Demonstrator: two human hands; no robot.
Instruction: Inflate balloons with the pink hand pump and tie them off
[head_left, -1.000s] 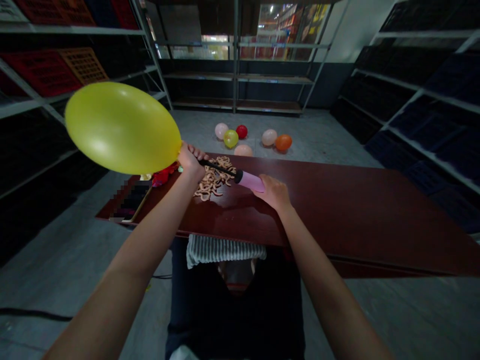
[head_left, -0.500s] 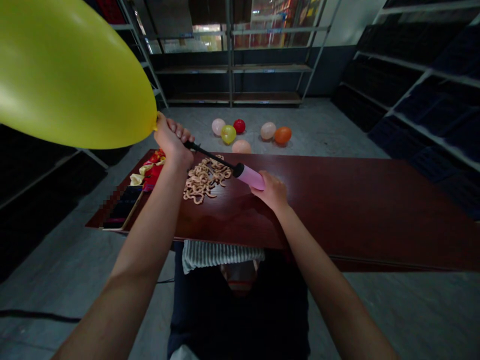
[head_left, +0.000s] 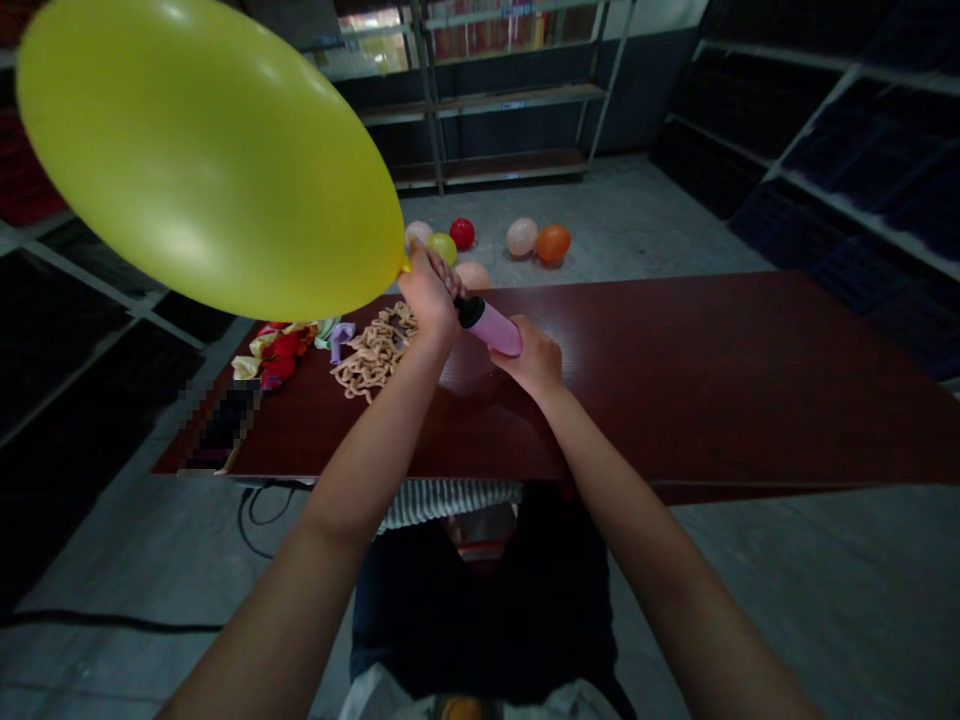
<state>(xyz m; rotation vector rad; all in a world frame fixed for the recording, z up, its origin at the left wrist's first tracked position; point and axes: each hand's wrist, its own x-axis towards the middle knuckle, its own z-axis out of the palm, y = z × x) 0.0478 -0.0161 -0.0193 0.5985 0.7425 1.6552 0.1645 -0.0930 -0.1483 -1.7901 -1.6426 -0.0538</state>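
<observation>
My left hand (head_left: 429, 298) is closed around the neck of an inflated yellow balloon (head_left: 202, 160), which bulges up and to the left, close to the camera. The same hand also covers the tip of a pink hand pump (head_left: 487, 327) with a black end. My right hand (head_left: 534, 358) grips the pump's body from below and behind. A heap of curled tan rubber pieces (head_left: 373, 350) lies on the table just left of my left forearm.
A dark red table (head_left: 675, 400) spans the view, holding crumpled red and yellow material (head_left: 274, 355) and a pixelated dark object (head_left: 221, 425). Several inflated balloons, including a red balloon (head_left: 462, 233) and an orange balloon (head_left: 553, 243), lie on the floor beyond. Metal shelves line the walls.
My hands have come closer together, and the black pump rod no longer shows. The yellow balloon has moved right and now shows whole. The view has tilted, shifting the table lower-left.
</observation>
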